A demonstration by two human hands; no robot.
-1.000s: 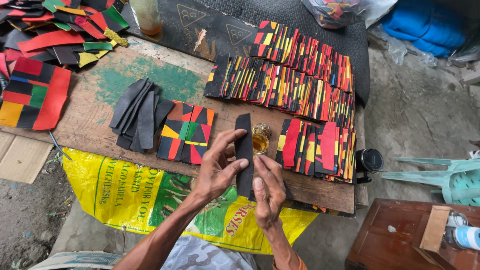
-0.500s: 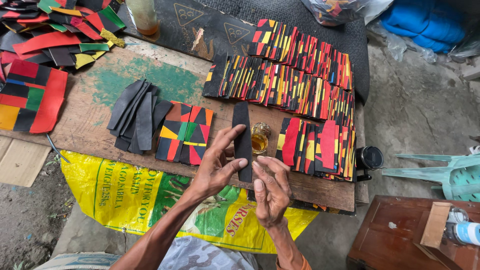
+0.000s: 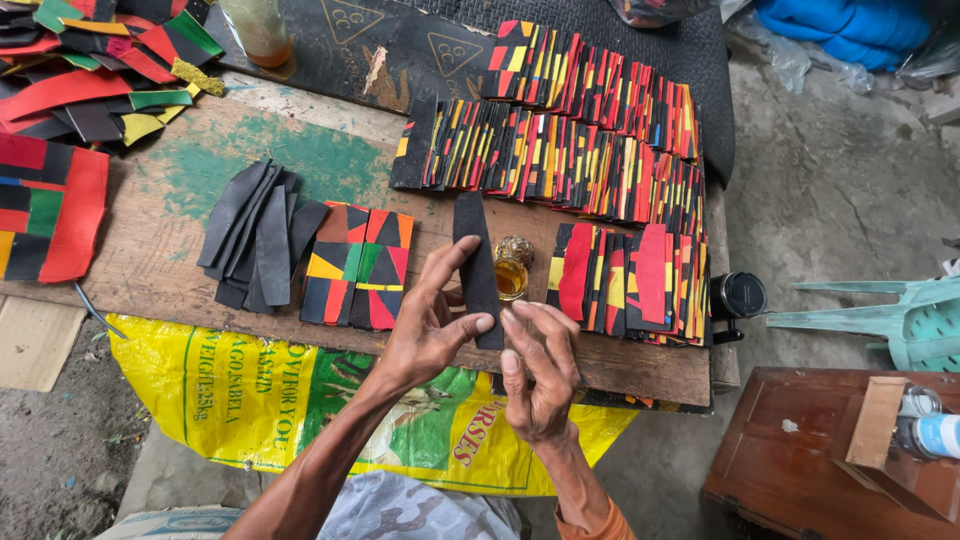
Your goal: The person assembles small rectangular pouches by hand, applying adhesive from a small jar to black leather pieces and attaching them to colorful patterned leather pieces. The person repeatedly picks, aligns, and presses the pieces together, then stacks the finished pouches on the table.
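Black strip (image 3: 478, 262) lies flat on the wooden counter (image 3: 150, 262), long axis running away from the person, its near end under the left hand (image 3: 432, 322). Left thumb and fingers pinch that near end, so the left hand is clamped on the strip. Right hand (image 3: 540, 372) sits just beside it, fingers loosely curled, fingertips close to the left thumb, holding nothing that can be seen; whether it touches the strip, cannot tell.

Handling, as a judgement: thin, light, flexible, looks like rubber or leather, matte so probably not slippery, not fragile. Would flop if lifted by one end; best taken at the near end or by both long edges.

Just right of the strip, one small glass jar (image 3: 512, 270) of amber liquid, likely glue, touching or almost touching it. Left of the strip, two multicoloured patchwork panels (image 3: 358, 268) side by side, then a fanned pile of plain black strips (image 3: 255, 240), roughly eight, overlapping so the count is uncertain.

Right of the jar, one short row of striped red, yellow and black pieces (image 3: 630, 282); behind, two longer rows of the same (image 3: 560, 150), far too many to count. Far left, one large colour-block panel (image 3: 48, 210) and a loose heap of coloured offcuts (image 3: 100, 70). One bottle (image 3: 258, 32) at the back. One black round lid or cap (image 3: 738, 295) at the counter's right edge. One yellow printed sack (image 3: 250, 400) hangs below the front edge.
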